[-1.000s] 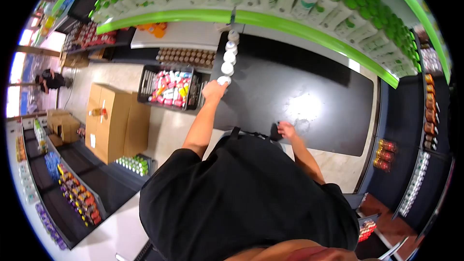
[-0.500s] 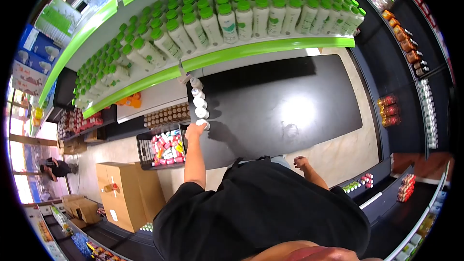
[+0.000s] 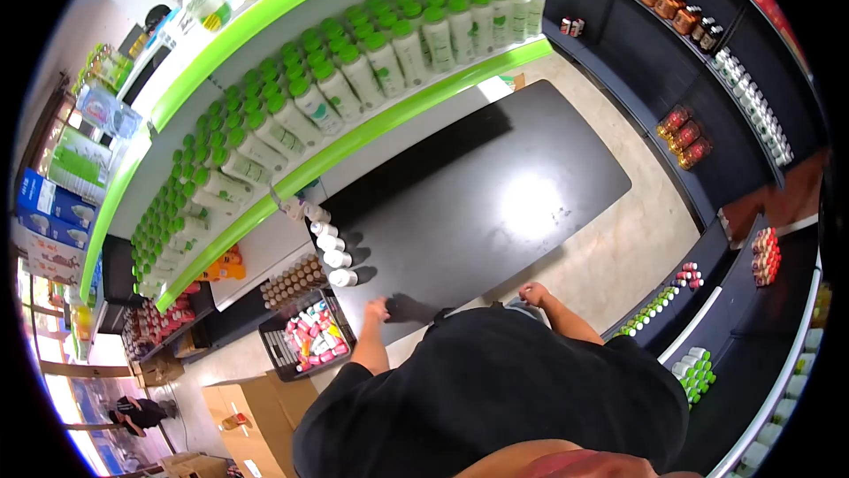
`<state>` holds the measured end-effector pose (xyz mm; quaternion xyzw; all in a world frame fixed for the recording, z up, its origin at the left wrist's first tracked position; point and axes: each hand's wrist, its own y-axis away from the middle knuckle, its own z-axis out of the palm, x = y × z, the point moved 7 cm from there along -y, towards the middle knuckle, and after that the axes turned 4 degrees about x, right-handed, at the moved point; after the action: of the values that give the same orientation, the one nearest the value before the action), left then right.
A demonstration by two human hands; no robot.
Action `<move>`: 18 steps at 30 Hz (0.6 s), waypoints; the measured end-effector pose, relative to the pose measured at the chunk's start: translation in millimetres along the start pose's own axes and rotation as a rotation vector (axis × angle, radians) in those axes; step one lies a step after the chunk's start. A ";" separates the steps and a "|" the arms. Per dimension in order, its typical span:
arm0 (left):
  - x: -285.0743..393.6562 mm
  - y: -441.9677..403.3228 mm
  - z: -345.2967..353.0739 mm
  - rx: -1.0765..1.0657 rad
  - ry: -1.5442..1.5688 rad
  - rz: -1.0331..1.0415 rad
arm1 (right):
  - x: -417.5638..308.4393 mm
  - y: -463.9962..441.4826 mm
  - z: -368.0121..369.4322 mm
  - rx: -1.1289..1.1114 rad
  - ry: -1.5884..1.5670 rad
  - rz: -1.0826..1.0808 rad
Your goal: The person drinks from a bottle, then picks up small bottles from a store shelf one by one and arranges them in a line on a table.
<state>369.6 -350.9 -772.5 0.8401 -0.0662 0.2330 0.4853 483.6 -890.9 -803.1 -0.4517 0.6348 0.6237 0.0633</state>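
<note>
White bottles [image 3: 343,277] with white caps stand in a short row along the left end of the black table [image 3: 460,204]. My left hand [image 3: 376,309] hovers by the table's near left edge, a little apart from the nearest bottle. It is empty, its fingers loosely apart. My right hand [image 3: 532,293] hangs just off the table's near edge, in front of my body. Its fingers are curled in, and I see nothing in them.
A shelf with a green edge [image 3: 354,144] holds rows of green-capped bottles [image 3: 380,61] behind the table. A black crate [image 3: 281,347] of small colourful bottles stands at the left, near cardboard boxes [image 3: 256,416]. Dark shelves [image 3: 610,45] line the right. Another person [image 3: 141,414] is far left.
My left hand has let go of the nearest white bottle and drawn back toward me. The right hand stays near my body. The view has turned, so the table appears slanted.
</note>
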 end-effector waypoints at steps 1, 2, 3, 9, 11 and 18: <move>-18.0 9.4 25.0 -0.069 -0.081 -0.011 | 9.7 1.4 -15.5 0.026 0.019 0.022; -23.1 20.9 58.0 -0.138 -0.166 -0.019 | 24.6 0.5 -33.2 0.026 0.037 0.043; -8.5 66.6 80.2 -0.050 -0.286 0.077 | 38.2 -1.4 -51.2 0.029 0.055 0.067; 0.9 95.0 171.2 -0.013 -0.743 0.358 | 72.6 12.3 -177.1 0.292 -0.227 0.014; 12.0 95.8 183.7 -0.190 -0.802 0.267 | 82.9 35.5 -217.4 0.368 -0.281 0.051; 99.3 108.2 284.8 -0.396 -1.086 0.209 | 238.3 73.5 -307.7 0.507 -0.191 0.205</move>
<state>513.9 -636.7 -762.0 0.7214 -0.4300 -0.2010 0.5043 445.2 -1283.7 -836.6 -0.2941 0.8040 0.4879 0.1702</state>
